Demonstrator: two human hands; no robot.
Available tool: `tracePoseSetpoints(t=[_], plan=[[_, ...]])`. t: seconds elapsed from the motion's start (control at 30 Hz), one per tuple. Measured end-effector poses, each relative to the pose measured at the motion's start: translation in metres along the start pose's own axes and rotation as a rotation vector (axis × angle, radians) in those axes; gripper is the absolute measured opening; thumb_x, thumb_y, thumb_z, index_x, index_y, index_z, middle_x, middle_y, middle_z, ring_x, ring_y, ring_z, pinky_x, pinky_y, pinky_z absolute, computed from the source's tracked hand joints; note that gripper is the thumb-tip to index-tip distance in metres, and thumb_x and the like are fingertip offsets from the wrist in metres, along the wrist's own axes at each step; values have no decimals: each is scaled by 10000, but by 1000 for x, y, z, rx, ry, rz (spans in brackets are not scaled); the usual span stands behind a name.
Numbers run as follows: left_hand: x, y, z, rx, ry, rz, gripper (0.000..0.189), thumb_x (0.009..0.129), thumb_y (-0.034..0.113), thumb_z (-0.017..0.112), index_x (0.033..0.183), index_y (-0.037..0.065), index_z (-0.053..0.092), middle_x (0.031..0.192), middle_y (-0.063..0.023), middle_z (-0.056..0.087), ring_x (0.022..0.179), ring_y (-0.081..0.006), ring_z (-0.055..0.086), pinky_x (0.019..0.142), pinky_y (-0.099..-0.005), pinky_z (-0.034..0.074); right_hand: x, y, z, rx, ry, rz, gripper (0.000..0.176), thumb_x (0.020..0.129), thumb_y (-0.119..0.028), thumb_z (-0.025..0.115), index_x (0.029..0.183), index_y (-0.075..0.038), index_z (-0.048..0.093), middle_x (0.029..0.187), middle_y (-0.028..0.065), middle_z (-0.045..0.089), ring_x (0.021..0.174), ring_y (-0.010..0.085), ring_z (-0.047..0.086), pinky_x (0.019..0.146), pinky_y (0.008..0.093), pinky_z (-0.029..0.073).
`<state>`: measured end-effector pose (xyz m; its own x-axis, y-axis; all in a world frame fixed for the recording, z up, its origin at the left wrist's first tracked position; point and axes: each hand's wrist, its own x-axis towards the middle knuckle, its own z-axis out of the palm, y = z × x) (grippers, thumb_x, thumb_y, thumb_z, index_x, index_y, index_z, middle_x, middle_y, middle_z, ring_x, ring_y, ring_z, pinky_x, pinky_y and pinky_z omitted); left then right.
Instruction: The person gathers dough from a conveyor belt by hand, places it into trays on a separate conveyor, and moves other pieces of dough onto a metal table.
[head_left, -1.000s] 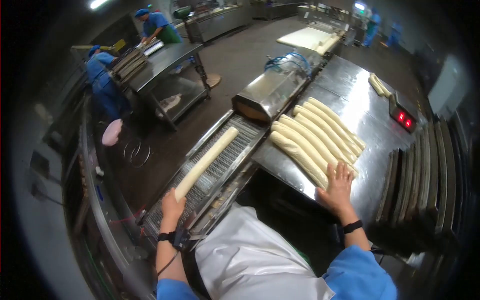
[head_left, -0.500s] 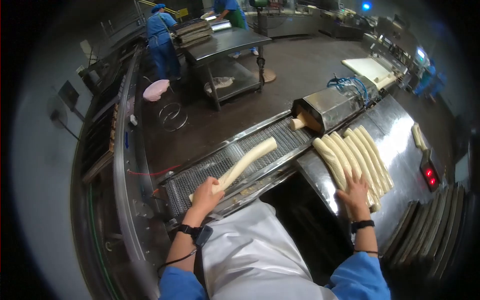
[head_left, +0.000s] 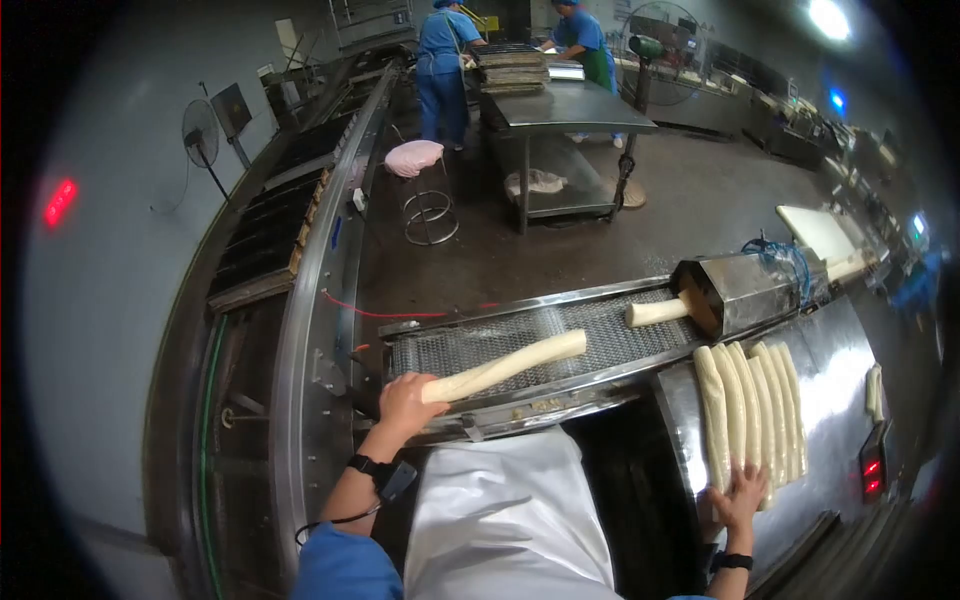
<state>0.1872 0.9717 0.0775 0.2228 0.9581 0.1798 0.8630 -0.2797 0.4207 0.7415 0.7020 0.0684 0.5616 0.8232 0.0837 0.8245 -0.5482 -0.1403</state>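
My left hand (head_left: 404, 404) is closed around the near left end of a long pale dough roll (head_left: 510, 366). That roll lies slantwise on a metal mesh conveyor (head_left: 605, 345). On the steel table (head_left: 835, 370) to the right, several similar dough rolls (head_left: 752, 405) lie side by side, close together. My right hand (head_left: 740, 494) rests with fingers spread on their near ends. Another dough roll (head_left: 657, 312) sticks out of the metal housing (head_left: 752, 290) over the conveyor. A short dough piece (head_left: 874, 392) lies at the table's right edge.
A red-lit display (head_left: 873, 470) stands at the table's right side. On the left runs a metal rail (head_left: 300, 400) beside dark trays (head_left: 270, 260). Beyond the conveyor are a pink-topped stool (head_left: 414, 157), a steel worktable (head_left: 580, 107) with stacked trays, and two people in blue.
The view has swung left. My left hand has shifted to the roll's end, and my right hand from the rolls' middle to their near ends. The roll at the housing has come further out.
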Motion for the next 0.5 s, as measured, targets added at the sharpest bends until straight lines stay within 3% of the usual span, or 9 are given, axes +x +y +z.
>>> tracePoseSetpoints(t=[0.2,0.27,0.3,0.37,0.4,0.47,0.5], plan=[[-3,14,-5,38,-13,-11,473,713,392,775,1103,141,680,970,-119,666,923,-334,638,780,-422,494,8,-9,-10,5,-73,-18,874,562,-452,774,1368,-212,536,1397,215,459,1355,507,246,1131,590,168],[-4,26,-21,-92,-210,-159,433,793,379,713,1106,83,674,857,-126,681,846,-316,661,752,-390,500,7,-13,-11,-19,-88,-18,883,567,-458,772,1379,-215,524,1400,216,455,1343,515,259,1130,586,178],[-1,15,-20,-97,-199,-177,433,793,379,713,1106,83,674,857,-126,681,846,-316,661,752,-390,500,6,-13,-9,-59,-86,-1,901,569,-468,770,1392,-215,505,1381,221,466,1325,515,288,1117,584,210],[3,-10,-22,-979,-232,-346,370,867,345,647,1063,32,663,739,-94,652,707,-244,655,650,-339,511,11,-16,-8,-108,-87,-22,919,571,-478,768,1406,-216,486,1361,226,477,1307,514,317,1105,582,242],[7,-17,-30,-1433,-254,-541,332,899,314,618,1025,9,649,709,-36,603,605,-136,583,554,-275,485,15,-18,-8,-79,-150,38,927,573,-485,764,1411,-212,475,1337,233,486,1300,509,334,1097,575,265],[22,-16,-62,-1641,8,-611,275,902,315,615,992,56,645,736,-39,612,602,-123,572,530,-265,480,27,-11,10,-197,-158,92,928,566,-451,772,1402,-184,468,1273,257,504,1239,501,427,1048,546,359],[32,-17,-78,-1752,98,-544,277,905,312,611,1005,55,638,754,-36,618,613,-129,573,537,-264,481,31,-8,15,-202,-158,70,928,566,-451,772,1402,-184,468,1273,257,504,1239,501,427,1048,546,359]])
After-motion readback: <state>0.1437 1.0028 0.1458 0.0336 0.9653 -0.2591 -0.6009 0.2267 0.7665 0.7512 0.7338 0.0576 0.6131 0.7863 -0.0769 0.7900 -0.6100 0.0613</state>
